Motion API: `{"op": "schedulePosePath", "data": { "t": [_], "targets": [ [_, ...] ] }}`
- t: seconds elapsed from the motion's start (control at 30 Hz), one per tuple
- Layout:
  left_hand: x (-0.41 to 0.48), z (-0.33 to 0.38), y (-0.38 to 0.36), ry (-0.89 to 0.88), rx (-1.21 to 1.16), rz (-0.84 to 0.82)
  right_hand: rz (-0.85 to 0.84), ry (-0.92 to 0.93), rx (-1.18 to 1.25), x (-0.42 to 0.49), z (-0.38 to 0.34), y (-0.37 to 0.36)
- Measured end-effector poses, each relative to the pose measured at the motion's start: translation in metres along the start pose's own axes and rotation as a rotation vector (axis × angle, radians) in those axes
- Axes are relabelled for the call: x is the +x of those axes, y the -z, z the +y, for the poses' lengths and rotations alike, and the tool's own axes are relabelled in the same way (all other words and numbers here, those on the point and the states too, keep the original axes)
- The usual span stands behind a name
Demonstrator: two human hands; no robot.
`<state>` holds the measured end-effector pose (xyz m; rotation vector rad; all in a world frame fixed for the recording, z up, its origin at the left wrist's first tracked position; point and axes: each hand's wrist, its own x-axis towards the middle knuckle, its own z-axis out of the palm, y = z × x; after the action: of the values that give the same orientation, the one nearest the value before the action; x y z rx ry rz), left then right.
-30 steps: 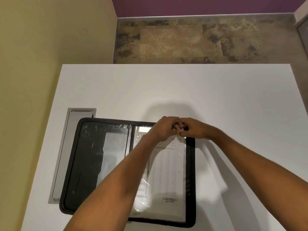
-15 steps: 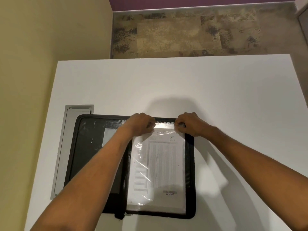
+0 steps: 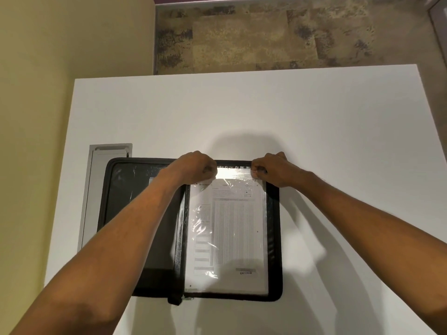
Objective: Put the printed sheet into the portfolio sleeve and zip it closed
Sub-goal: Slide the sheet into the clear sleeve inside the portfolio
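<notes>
My left hand (image 3: 197, 166) and right hand (image 3: 272, 169) each pinch a top corner of the clear plastic sleeve (image 3: 227, 175), at twelve o'clock on the open black zip portfolio (image 3: 274, 238). The white printed sheet (image 3: 238, 228) sits inside it, on the white counter (image 3: 242, 112).

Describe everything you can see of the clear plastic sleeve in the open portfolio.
The clear plastic sleeve lies flat on the right half of the open black portfolio. It is glossy and wrinkled, with glare streaks. The printed sheet sits inside it, upright as seen from the head camera. The left hand and right hand each pinch a far corner of its top edge. Whether that edge is sealed cannot be told.
</notes>
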<state>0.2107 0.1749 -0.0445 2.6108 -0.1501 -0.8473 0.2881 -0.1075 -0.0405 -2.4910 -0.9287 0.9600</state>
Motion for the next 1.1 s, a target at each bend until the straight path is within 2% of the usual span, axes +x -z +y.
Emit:
{"op": "schedulePosePath", "data": {
  "t": [0.33, 0.47, 0.6, 0.7, 0.8, 0.93, 1.03, 1.1],
  "targets": [
    [-0.001, 0.003, 0.003, 0.013, -0.033, 0.004, -0.044, -0.050, -0.017, -0.006, -0.002, 0.003],
    [-0.009, 0.001, 0.001, 0.004, -0.163, 0.132, 0.066, -0.088, -0.071, -0.011, -0.003, -0.002],
    [-0.027, 0.005, -0.005, 0.076, -0.280, 0.392, 0.208, -0.235, -0.211, -0.020, -0.005, -0.020],
    [-0.050, -0.007, -0.015, 0.174, -0.264, 0.591, 0.340, -0.325, -0.278, -0.034, -0.017, -0.039],
    [-0.080, -0.036, -0.027, 0.333, -0.171, 0.689, 0.447, -0.345, -0.199, -0.058, -0.044, -0.073],
    [-0.121, -0.073, -0.043, 0.635, -0.122, 0.684, 0.421, -0.331, -0.051, -0.101, -0.082, -0.135],
    [-0.146, -0.091, -0.052, 0.814, -0.234, 0.654, 0.345, -0.366, -0.014, -0.128, -0.094, -0.173],
    [-0.158, -0.100, -0.055, 0.862, -0.338, 0.631, 0.318, -0.370, -0.030, -0.143, -0.093, -0.190]
  ]
}}
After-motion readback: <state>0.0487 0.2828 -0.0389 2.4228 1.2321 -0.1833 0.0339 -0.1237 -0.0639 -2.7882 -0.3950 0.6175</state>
